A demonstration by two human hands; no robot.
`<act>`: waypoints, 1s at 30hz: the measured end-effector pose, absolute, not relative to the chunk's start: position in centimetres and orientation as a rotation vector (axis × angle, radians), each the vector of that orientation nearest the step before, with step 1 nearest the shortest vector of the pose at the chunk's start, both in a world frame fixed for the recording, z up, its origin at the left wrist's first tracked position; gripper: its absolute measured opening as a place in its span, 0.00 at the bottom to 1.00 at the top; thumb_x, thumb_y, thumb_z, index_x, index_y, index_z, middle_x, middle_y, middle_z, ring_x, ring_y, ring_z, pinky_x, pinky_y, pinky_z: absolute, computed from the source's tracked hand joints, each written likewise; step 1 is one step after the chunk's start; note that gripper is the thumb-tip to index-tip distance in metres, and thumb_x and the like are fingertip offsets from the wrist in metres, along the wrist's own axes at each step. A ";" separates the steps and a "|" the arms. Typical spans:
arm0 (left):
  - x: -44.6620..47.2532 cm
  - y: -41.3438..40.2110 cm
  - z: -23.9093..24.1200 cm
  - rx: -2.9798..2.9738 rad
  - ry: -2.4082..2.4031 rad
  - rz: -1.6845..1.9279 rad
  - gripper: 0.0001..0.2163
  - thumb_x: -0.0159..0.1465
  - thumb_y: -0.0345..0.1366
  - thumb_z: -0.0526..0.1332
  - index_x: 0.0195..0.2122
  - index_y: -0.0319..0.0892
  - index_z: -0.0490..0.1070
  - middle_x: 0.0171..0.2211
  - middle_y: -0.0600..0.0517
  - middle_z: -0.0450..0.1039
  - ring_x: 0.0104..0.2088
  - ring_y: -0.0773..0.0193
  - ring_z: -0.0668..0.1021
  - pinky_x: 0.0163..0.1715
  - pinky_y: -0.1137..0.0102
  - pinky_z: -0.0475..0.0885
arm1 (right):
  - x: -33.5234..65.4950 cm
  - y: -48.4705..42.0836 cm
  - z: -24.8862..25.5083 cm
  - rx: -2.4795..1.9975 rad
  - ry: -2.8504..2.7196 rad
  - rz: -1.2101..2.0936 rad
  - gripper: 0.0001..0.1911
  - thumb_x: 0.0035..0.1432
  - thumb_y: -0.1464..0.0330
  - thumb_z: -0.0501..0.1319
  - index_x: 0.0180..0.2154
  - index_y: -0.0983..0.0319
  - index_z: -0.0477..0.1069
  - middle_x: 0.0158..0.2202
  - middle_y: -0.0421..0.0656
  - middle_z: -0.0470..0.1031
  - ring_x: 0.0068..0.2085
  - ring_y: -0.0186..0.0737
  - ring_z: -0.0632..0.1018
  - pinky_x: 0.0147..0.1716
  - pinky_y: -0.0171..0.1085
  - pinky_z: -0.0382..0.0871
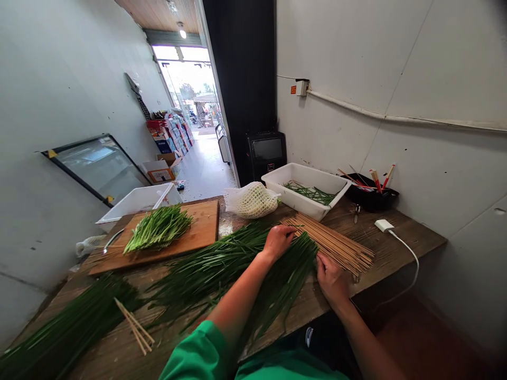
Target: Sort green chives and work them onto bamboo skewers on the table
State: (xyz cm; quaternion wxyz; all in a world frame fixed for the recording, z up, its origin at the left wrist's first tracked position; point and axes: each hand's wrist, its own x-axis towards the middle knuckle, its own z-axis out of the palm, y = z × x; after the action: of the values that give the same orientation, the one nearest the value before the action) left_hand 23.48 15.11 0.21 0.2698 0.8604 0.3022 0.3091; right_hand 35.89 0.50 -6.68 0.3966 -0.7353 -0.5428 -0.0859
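Green fabric top (291,368), short left sleeve (198,348), bare forearms (242,295), dark cloth lower garment (327,340), small white rounded marking (309,336) on it

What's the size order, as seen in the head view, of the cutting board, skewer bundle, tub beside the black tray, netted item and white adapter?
1. Cutting board
2. Skewer bundle and tub: too alike to rank
3. Netted item
4. White adapter
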 end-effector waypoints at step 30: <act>17.6 20.7 1.0 2.584 1.432 0.169 0.09 0.56 0.33 0.61 0.36 0.45 0.78 0.39 0.47 0.78 0.43 0.57 0.77 0.44 0.68 0.68 | 35.7 0.3 -6.5 -1.891 -1.319 -0.167 0.22 0.65 0.61 0.45 0.39 0.64 0.75 0.35 0.50 0.78 0.35 0.42 0.77 0.35 0.37 0.68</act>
State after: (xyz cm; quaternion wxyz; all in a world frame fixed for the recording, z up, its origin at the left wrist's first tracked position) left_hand 17.57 20.68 1.02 0.0910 0.8697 0.4817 0.0568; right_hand 35.68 0.35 -6.51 0.4030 -0.7487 -0.5222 -0.0660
